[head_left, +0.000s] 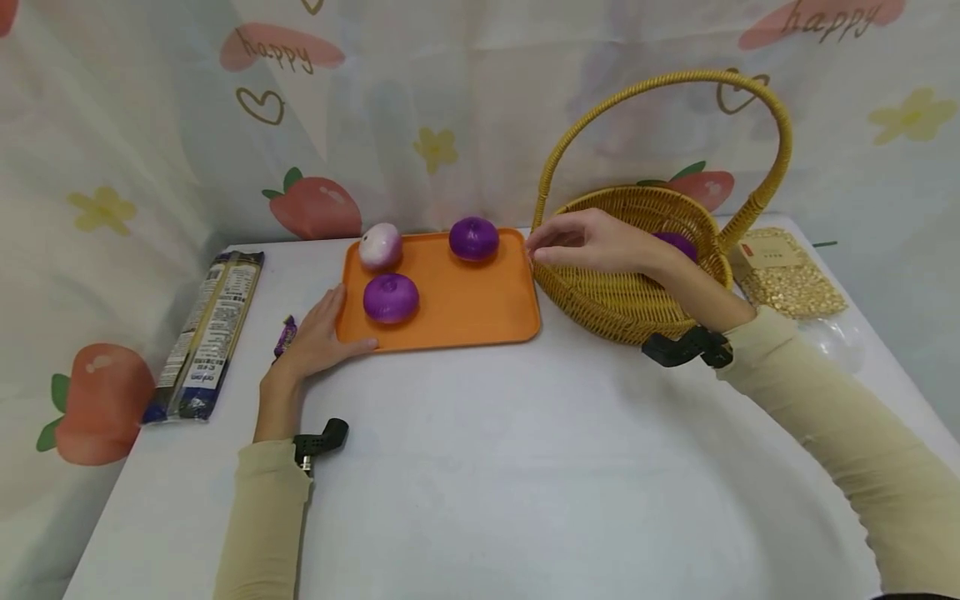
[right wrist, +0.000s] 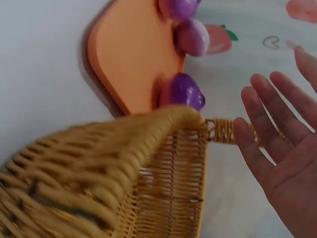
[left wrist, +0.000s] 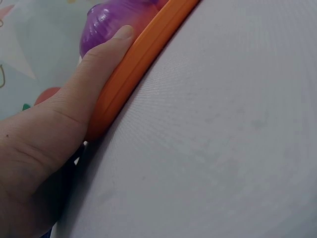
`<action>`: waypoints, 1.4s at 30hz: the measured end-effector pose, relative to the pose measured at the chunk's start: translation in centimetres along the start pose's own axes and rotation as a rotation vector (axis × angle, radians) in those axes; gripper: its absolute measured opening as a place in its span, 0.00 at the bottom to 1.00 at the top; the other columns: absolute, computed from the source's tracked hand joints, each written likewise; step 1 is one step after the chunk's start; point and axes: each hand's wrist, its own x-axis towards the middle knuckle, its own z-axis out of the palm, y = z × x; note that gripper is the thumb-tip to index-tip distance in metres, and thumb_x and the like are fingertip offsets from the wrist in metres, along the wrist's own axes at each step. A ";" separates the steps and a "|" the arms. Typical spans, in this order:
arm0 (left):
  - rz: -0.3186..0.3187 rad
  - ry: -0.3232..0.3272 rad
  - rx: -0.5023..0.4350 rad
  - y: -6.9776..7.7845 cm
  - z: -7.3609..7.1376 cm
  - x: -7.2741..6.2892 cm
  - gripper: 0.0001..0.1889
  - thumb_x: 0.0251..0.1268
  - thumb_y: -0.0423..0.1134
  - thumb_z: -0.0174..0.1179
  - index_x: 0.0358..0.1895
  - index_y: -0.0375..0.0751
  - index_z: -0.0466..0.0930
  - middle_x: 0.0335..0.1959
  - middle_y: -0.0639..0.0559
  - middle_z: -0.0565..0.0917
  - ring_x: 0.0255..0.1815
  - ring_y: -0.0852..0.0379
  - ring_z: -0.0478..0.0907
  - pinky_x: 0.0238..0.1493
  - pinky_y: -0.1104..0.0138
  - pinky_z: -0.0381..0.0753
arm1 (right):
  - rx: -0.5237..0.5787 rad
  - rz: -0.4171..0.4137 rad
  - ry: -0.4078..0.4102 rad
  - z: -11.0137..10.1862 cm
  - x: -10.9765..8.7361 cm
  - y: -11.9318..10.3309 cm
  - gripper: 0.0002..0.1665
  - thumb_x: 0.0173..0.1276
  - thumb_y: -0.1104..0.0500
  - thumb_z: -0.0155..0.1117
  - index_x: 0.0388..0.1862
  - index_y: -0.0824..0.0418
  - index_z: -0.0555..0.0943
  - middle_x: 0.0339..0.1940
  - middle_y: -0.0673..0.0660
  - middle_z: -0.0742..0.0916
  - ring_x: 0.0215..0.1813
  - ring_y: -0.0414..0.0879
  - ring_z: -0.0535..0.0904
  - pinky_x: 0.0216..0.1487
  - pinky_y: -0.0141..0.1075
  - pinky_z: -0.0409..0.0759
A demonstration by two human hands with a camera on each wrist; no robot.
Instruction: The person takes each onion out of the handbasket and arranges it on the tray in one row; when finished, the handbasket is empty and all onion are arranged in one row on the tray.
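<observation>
My left hand (head_left: 322, 335) rests at the near left corner of the orange tray (head_left: 465, 312), fingers along its left side. In the left wrist view the thumb (left wrist: 106, 59) lies straight over the tray's rim. The tray holds a pale pinkish onion (head_left: 381, 247), a glossy purple onion (head_left: 391, 298) in front of it, and another purple onion (head_left: 474, 239) at the back right. My right hand (head_left: 592, 242) hovers at the left side of the wicker basket (head_left: 600, 308), fingers extended, holding nothing. One more purple onion (head_left: 677, 244) lies inside the basket, partly hidden by the wrist.
Left of the tray are a long printed packet (head_left: 206, 333) and a small purple-wrapped candy (head_left: 286, 335). A bag of yellowish kernels (head_left: 787, 275) sits right of the basket, whose tall handle (head_left: 667, 79) arches above it. A printed curtain (head_left: 450, 108) hangs behind the table.
</observation>
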 end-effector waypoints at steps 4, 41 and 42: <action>0.004 0.002 0.007 0.0 0.0 0.1 0.62 0.50 0.68 0.65 0.79 0.50 0.34 0.81 0.46 0.42 0.81 0.41 0.40 0.77 0.41 0.43 | -0.034 0.015 0.001 -1.3 0.2 0.8 0.19 0.73 0.52 0.58 0.58 0.56 0.79 0.55 0.55 0.85 0.55 0.42 0.81 0.56 0.25 0.78; -0.010 -0.011 0.005 0.1 0.0 -0.1 0.62 0.50 0.68 0.64 0.79 0.51 0.32 0.81 0.47 0.40 0.81 0.41 0.38 0.78 0.41 0.42 | -0.187 0.490 0.158 -7.2 -1.2 8.1 0.37 0.74 0.42 0.49 0.66 0.71 0.69 0.68 0.75 0.70 0.67 0.69 0.66 0.64 0.62 0.66; -0.006 -0.009 0.003 0.1 0.0 -0.1 0.62 0.50 0.68 0.64 0.79 0.51 0.32 0.81 0.46 0.41 0.81 0.41 0.39 0.78 0.41 0.42 | -0.194 0.511 0.161 -7.1 -1.2 8.1 0.37 0.74 0.42 0.49 0.66 0.71 0.69 0.67 0.76 0.70 0.66 0.70 0.66 0.64 0.63 0.67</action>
